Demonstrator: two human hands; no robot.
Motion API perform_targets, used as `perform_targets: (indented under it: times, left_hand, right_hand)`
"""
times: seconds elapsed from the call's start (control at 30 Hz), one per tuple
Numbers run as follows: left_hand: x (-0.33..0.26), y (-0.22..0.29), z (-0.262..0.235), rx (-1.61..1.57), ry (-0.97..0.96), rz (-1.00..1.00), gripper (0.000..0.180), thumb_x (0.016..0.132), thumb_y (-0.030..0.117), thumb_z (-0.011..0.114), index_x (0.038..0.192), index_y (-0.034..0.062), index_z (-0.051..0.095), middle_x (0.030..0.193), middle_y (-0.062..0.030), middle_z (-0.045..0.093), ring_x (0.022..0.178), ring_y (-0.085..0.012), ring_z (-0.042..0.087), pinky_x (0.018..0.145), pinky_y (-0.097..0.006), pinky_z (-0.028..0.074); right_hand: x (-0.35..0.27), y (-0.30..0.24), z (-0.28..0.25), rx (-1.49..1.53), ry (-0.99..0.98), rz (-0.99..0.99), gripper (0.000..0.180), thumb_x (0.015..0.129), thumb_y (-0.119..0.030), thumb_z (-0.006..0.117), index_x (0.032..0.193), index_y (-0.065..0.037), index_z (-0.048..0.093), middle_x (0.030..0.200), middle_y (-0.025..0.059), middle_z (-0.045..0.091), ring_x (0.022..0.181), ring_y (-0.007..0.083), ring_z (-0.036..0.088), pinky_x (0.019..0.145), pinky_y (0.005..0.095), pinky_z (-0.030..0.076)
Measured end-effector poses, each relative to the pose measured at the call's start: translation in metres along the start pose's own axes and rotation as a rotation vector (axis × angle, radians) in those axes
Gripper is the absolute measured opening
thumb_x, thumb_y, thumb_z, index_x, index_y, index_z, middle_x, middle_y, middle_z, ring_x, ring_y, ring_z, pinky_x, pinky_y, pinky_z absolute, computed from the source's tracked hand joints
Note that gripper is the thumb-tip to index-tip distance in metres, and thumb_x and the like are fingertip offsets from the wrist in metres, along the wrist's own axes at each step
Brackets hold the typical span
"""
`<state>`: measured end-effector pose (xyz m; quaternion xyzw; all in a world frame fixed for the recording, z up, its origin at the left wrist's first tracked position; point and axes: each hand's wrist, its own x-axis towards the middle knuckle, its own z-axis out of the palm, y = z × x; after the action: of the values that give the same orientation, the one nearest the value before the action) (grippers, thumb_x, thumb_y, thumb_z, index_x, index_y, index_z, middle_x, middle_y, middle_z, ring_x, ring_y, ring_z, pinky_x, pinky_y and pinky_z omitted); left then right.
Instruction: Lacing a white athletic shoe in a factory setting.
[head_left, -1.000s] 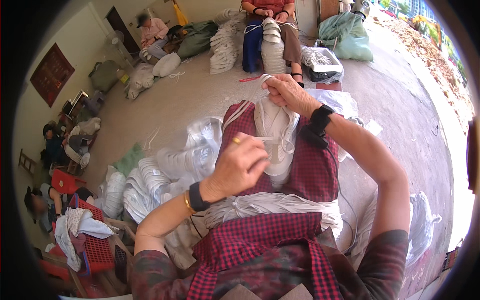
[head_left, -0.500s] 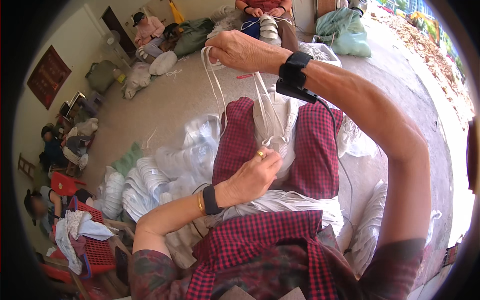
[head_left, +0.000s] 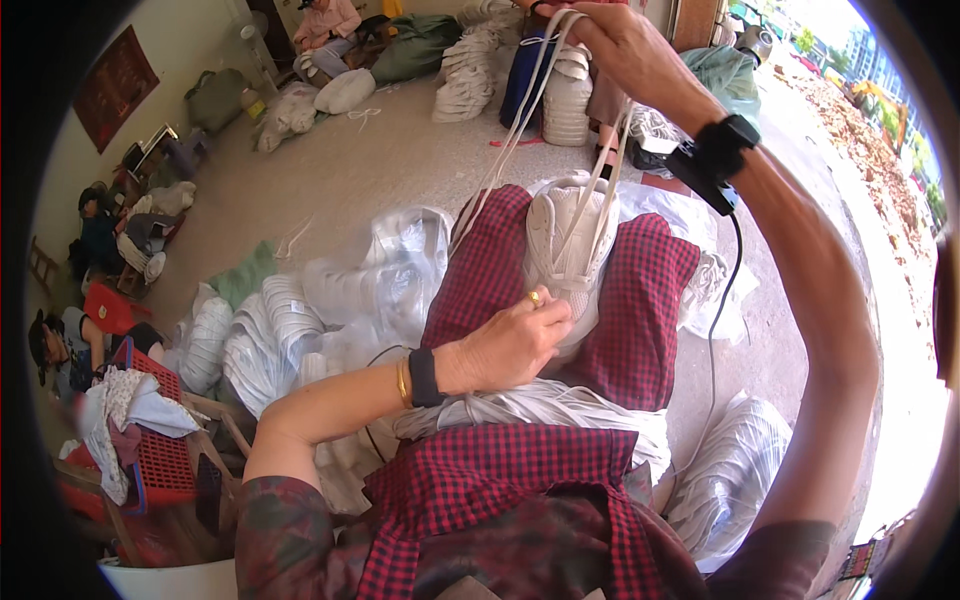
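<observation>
A white lace-up shoe (head_left: 543,235) rests between my knees, toe toward me. My left hand (head_left: 515,342) is closed at its toe, fingertips pressed against the upper; a gold ring shows on one finger. Up and to the right, my right hand (head_left: 620,48) is raised with its fingers closed around a white shoelace (head_left: 540,85). Strands run taut from that hand down to the shoe's eyelets, while a long loop hangs toward my left knee. Across my lap, on the red checked apron (head_left: 500,455), lies a thick bundle of white laces (head_left: 545,405).
Stacks of white shoe pieces in clear plastic (head_left: 270,335) stand on the floor to my left, with another wrapped stack (head_left: 730,475) to my right. A red basket (head_left: 165,450) holding cloths is at the left. Other people sit further off. A cable (head_left: 722,320) hangs from my right wrist.
My right hand has moved up and to the right, drawing the shoelace strands higher above the shoe. My left hand has stayed at the toe. The whole view has shifted slightly.
</observation>
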<state>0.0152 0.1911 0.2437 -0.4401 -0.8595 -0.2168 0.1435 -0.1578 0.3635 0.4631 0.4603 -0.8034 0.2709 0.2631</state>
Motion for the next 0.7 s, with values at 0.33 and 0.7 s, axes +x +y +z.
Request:
perform_targets:
  times: [0.33, 0.7]
  left_hand:
    - [0.010, -0.024, -0.015, -0.234, 0.241, -0.279, 0.009, 0.081, 0.006, 0.071, 0.086, -0.0017, 0.069, 0.082, -0.0131, 0.068, 0.076, -0.0287, 0.067, 0.067, -0.037, 0.053]
    - [0.010, -0.017, -0.005, -0.206, 0.242, -0.389, 0.026, 0.076, 0.019, 0.080, 0.072, -0.0015, 0.064, 0.073, -0.0147, 0.065, 0.070, -0.0313, 0.065, 0.064, -0.041, 0.050]
  right_hand:
    - [-0.135, -0.044, 0.043, 0.093, -0.456, 0.002, 0.020, 0.077, -0.005, 0.063, 0.094, -0.002, 0.073, 0.082, 0.0225, 0.070, 0.076, 0.0374, 0.069, 0.072, 0.0445, 0.055]
    - [-0.170, -0.039, 0.077, 0.265, -0.487, 0.283, 0.020, 0.071, -0.003, 0.069, 0.091, 0.000, 0.072, 0.081, 0.0223, 0.069, 0.080, 0.0393, 0.068, 0.072, 0.0445, 0.055]
